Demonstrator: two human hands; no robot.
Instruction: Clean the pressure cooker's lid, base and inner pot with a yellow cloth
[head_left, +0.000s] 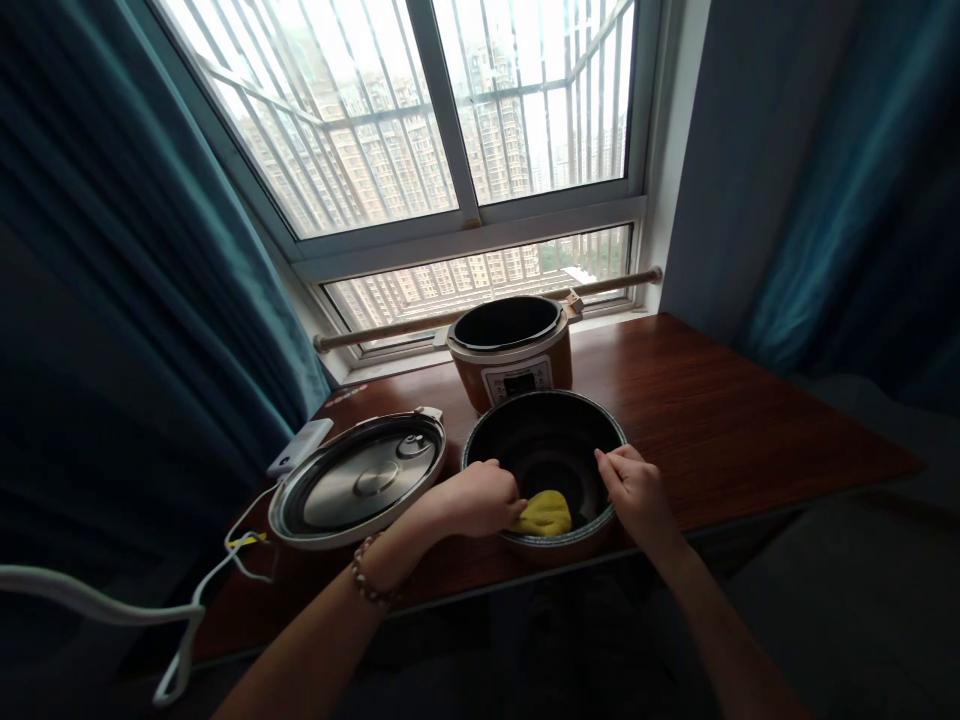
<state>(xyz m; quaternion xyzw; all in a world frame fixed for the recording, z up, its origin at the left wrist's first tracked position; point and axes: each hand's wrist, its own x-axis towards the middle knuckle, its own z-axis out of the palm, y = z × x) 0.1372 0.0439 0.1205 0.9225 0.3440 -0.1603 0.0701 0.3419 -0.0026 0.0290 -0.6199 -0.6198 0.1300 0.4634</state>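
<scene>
A dark inner pot (pixel 536 430) stands at the table's front edge, its mouth facing up. My left hand (pixel 484 497), a braided bracelet on its wrist, reaches over the pot's left front rim. Its fingers are closed on a yellow cloth (pixel 546 513), which lies against the inner wall near the front. On the opposite side, my right hand (pixel 632 487) grips the pot's right rim between thumb and fingers. Directly behind the pot sits the brown pressure cooker body (pixel 510 355) with a control panel. Left of the pot, the detached cooker lid (pixel 367 478) lies with its metal underside up.
A white power strip (pixel 301 446) rests left of the lid, and its white cable (pixel 199 590) runs down past the table's left edge. The wooden table (pixel 720 420) stands under a window (pixel 480 230). Blue curtains (pixel 202 220) hang at both sides.
</scene>
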